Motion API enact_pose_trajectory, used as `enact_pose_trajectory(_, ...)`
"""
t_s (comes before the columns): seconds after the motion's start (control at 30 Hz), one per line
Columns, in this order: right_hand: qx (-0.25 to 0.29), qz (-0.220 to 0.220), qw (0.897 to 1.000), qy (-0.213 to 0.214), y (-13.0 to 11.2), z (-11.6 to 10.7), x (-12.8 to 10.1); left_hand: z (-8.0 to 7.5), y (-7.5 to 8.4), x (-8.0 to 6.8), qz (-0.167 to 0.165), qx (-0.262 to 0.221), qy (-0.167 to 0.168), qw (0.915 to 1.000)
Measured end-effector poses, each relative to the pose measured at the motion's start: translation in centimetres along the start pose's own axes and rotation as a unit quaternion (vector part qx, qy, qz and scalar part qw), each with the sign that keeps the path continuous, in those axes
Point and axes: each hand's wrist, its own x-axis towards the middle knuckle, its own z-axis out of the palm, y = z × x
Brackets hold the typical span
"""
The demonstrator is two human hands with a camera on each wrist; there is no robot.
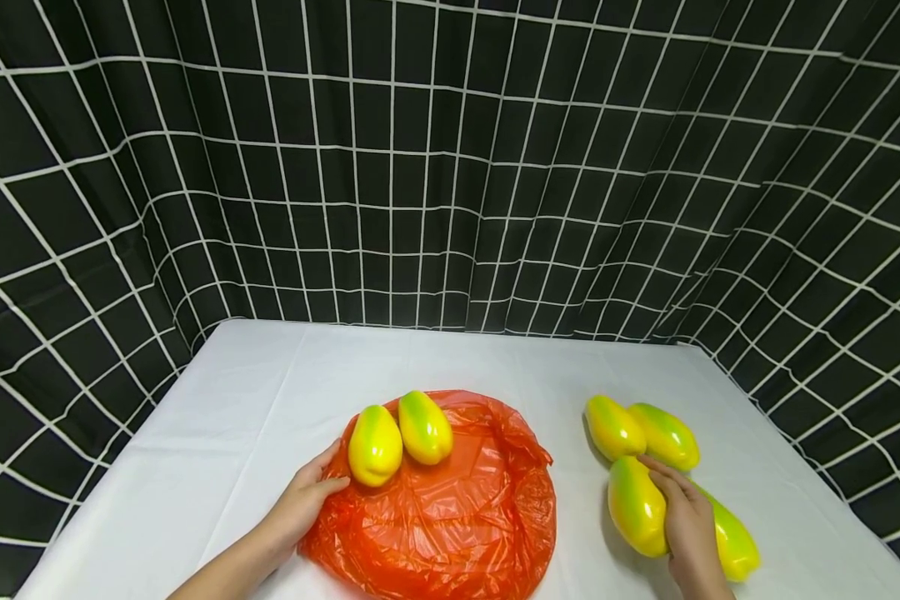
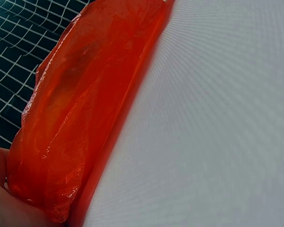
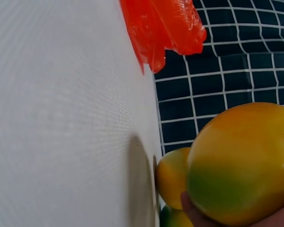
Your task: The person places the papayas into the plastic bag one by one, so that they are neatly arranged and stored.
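An orange-red plastic bag (image 1: 450, 525) lies spread open on the table, two yellow-green papayas (image 1: 375, 446) inside near its upper left rim. My left hand (image 1: 307, 492) holds that rim at the left, thumb on the inner side; in the left wrist view the bag's side (image 2: 85, 109) hides most of the fingers. On the right, my right hand (image 1: 686, 517) grips another papaya (image 1: 636, 507) from its right side. In the right wrist view this gripped papaya (image 3: 241, 165) appears raised off the cloth, with its shadow on the cloth.
Beside the right hand lie more papayas: one at the upper left (image 1: 613, 427), one behind it (image 1: 667, 436) and one at the lower right (image 1: 735, 537). A white cloth (image 1: 270, 375) covers the table. Black curtains with a white grid (image 1: 450, 167) enclose the back and sides.
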Motion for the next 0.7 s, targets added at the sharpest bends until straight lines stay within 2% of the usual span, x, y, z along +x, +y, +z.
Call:
enact_pose_trajectory(0.47,0.078,0.018,0.996,-0.033,-1.7,-0.2,-0.4,0.0,-0.1,0.1,0.002,-0.002,0.001,1.0)
enact_pose_trajectory(0.6,0.123,0.0,0.991,-0.044,-2.8,-0.2,-0.6,0.0,-0.1,0.0,-0.002,-0.002,0.003,1.0)
enact_pose_trajectory(0.7,0.169,-0.021,0.984,-0.049,-3.9,0.0,-0.9,0.0,-0.1,0.0,0.002,0.004,0.005,1.0)
